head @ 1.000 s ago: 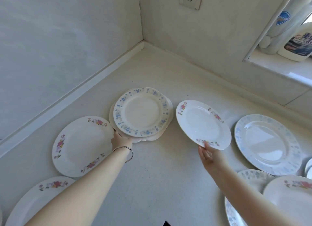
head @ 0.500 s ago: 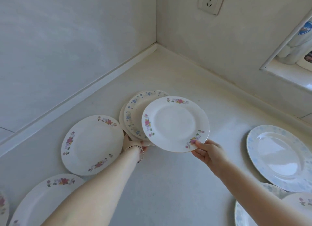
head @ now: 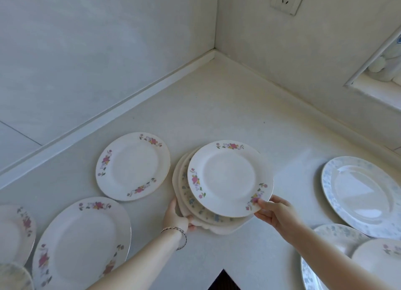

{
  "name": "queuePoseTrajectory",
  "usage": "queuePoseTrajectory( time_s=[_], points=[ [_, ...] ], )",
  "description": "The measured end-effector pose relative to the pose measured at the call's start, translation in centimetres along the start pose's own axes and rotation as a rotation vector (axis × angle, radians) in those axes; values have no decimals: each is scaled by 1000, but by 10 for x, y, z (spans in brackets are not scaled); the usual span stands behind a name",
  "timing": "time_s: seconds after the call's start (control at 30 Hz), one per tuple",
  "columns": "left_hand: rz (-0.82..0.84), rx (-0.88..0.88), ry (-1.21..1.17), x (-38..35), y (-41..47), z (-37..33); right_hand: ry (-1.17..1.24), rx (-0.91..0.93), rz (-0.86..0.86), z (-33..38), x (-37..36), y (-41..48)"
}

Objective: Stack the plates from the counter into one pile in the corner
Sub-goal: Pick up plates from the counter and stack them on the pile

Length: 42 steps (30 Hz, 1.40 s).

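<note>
At the centre of the frame, our right hand (head: 273, 213) pinches the lower right rim of a round white china plate with pink flower sprays (head: 230, 178), thumb on top, fingers beneath. It sits over a blue-flowered white plate (head: 196, 209), itself on a wavy-edged cream plate (head: 219, 228). Our left hand (head: 176, 217), with a thin bracelet (head: 181, 235) at the wrist, clasps the lower left edge of that pile. More pink-flowered plates lie on the pale counter (head: 217, 107) at left, and a pale blue-patterned plate (head: 362, 195) lies at right. The corner at upper centre holds no plates.
</note>
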<state>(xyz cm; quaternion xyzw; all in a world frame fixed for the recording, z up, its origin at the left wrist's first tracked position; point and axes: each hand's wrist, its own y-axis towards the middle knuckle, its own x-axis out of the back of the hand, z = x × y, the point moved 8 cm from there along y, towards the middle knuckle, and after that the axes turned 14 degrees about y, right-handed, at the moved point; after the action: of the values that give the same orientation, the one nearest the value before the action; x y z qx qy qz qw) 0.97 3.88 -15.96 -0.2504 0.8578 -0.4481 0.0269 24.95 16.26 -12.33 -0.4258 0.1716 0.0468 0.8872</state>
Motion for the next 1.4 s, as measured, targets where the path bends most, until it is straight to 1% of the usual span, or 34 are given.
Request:
queuePoseTrajectory(
  time_s=[0.17, 0.27, 0.33, 0.4, 0.43, 0.5, 0.6, 0.7, 0.73, 0.77, 0.8, 0.87, 0.9, 1.0, 1.07, 1.1, 1.13, 1.17, 1.2, 1.23, 1.27, 1.3, 1.33, 1.4],
  points=[
    [47, -5, 10, 15, -18, 18, -165, -1, -6, -20, 2, -11],
    [39, -11, 129, 24, -23, 24, -365, 15, -21, -32, 0, -16],
    [-32, -44, 332, 31, -27, 22, -535, 65, -56, -33, 2, -18],
    [-189, -178, 564, 39, -30, 7, -710, 96, -76, -33, 2, -20],
    [-246, -249, 594, 41, -33, -3, -790, 110, -84, -32, 3, -21],
    [-266, -317, 558, 39, -38, -15, -905, 158, -113, -27, 4, -20],
    [-254, -327, 537, 35, -43, -22, -1064, 233, -183, -17, 5, -18],
    [-242, -332, 598, 30, -45, -21, -1335, 324, -325, -5, 6, -21],
    [-235, -328, 601, 30, -45, -20, -1356, 379, -369, -3, 6, -23],
    [-223, -324, 597, 29, -44, -17, -1314, 422, -379, -3, 7, -23],
    [-214, -322, 595, 28, -45, -15, -1206, 438, -348, -7, 6, -20],
    [-198, -330, 578, 27, -47, -12, -949, 444, -232, -18, -5, -15],
    [-191, -335, 559, 27, -47, -11, -870, 442, -184, -23, -13, -13],
    [-159, -334, 562, 29, -46, -6, -770, 450, -161, -32, -23, -9],
    [-197, -326, 573, 39, -42, -13, -772, 451, -176, -32, -22, -7],
    [-261, -291, 540, 51, -37, -17, -784, 445, -180, -32, -22, -6],
    [-330, -222, 450, 67, -29, -21, -798, 436, -187, -31, -21, -4],
    [-389, -120, 279, 85, -18, -21, -814, 431, -199, -29, -20, -2],
    [-399, 7, 30, 98, -8, -18, -835, 426, -212, -28, -20, -1],
    [-354, 107, -248, 102, 1, -16, -858, 419, -225, -28, -19, 1],
    [-290, 156, -488, 102, 10, -20, -879, 411, -234, -28, -19, 2],
    [-251, 174, -640, 104, 17, -24, -893, 403, -238, -28, -18, 3],
    [-233, 189, -725, 104, 24, -25, -901, 398, -241, -28, -17, 5],
    [-226, 190, -742, 103, 28, -27, -917, 400, -252, -26, -16, 6]
  ],
)
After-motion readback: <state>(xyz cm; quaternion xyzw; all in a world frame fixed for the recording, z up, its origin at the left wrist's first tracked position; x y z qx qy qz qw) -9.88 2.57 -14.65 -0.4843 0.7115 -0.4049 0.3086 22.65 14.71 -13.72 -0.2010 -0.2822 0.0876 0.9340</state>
